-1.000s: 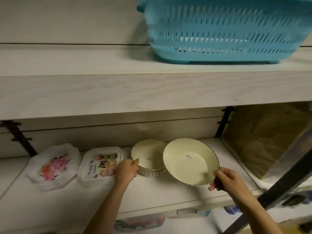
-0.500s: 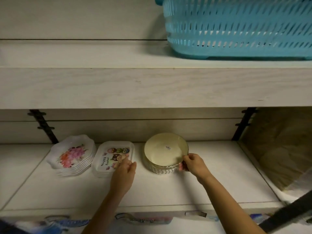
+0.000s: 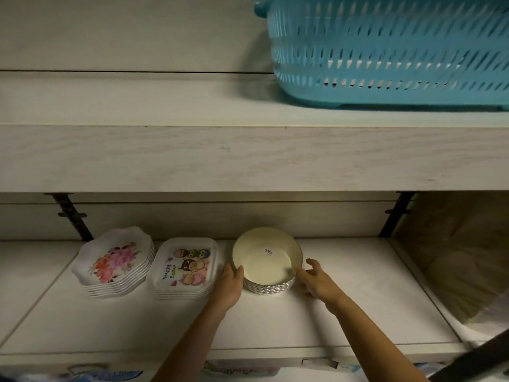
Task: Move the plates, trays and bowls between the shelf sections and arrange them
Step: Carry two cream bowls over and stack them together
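**Both hands at the bowl stack, three piles lined up on the lower shelf**

Gripping lightly, the left hand [image 3: 230, 285] has its thumb hooked over the near-left rim of the cream bowl stack [image 3: 265, 261] and its fingers against the stack's side. The right hand [image 3: 316, 279] is released: its fingers are spread and lie just beside the stack's right wall, and whether they touch it cannot be told.

Head view: the stack of bowls sits on the lower shelf [image 3: 358, 299], near the middle of its section, with a small sticker inside the top bowl. Just to its left stands a pile of square Happy Easter trays [image 3: 186, 267], and left of that a pile of scalloped floral plates [image 3: 115, 261]. The three piles form a row and stand close without overlapping. A blue slotted basket [image 3: 385, 51] stands on the upper shelf, well apart from all this.

Judged from this layout, the stacking in this section looks largely done. What seems left is to square up the bowl stack within the row, let go, and deal with any other sections, which are out of sight.
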`<state>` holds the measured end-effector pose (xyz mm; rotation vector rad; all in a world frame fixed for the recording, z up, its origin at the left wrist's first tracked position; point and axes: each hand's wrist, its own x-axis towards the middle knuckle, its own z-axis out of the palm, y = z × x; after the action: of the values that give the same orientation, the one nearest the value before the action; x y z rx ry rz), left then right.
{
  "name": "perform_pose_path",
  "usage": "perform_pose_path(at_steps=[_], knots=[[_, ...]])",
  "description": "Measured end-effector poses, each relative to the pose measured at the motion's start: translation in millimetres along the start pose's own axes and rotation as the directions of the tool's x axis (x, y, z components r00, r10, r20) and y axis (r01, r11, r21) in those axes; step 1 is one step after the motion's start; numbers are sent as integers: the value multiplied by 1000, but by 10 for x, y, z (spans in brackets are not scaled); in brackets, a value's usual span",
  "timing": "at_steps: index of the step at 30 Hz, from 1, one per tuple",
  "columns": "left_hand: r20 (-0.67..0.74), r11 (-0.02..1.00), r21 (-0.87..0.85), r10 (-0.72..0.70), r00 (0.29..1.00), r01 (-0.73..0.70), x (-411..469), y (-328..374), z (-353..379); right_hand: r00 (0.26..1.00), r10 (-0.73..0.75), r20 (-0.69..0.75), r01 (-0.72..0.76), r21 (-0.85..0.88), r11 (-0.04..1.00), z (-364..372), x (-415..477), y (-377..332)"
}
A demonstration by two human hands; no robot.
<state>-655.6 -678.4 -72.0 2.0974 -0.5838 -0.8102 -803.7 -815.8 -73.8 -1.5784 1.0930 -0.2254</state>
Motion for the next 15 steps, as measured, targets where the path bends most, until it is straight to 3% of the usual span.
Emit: perform_pose_path(at_steps=[4, 8, 12, 15], knots=[[-19, 995, -94, -44, 999, 42, 150, -71, 82, 994, 15, 104, -37, 216, 976, 47, 22, 5], [-18, 995, -89, -54, 998, 52, 193, -86, 91, 997, 25, 70, -39, 202, 979, 41, 65, 24], [4, 996, -87, -20, 1000, 20, 95, -29, 10, 999, -13, -30, 13, 22, 1000, 35, 69, 56], [-90, 995, 0, 103, 991, -103, -4, 15, -134, 960, -188, -210, 140, -224, 964, 60, -19, -75]])
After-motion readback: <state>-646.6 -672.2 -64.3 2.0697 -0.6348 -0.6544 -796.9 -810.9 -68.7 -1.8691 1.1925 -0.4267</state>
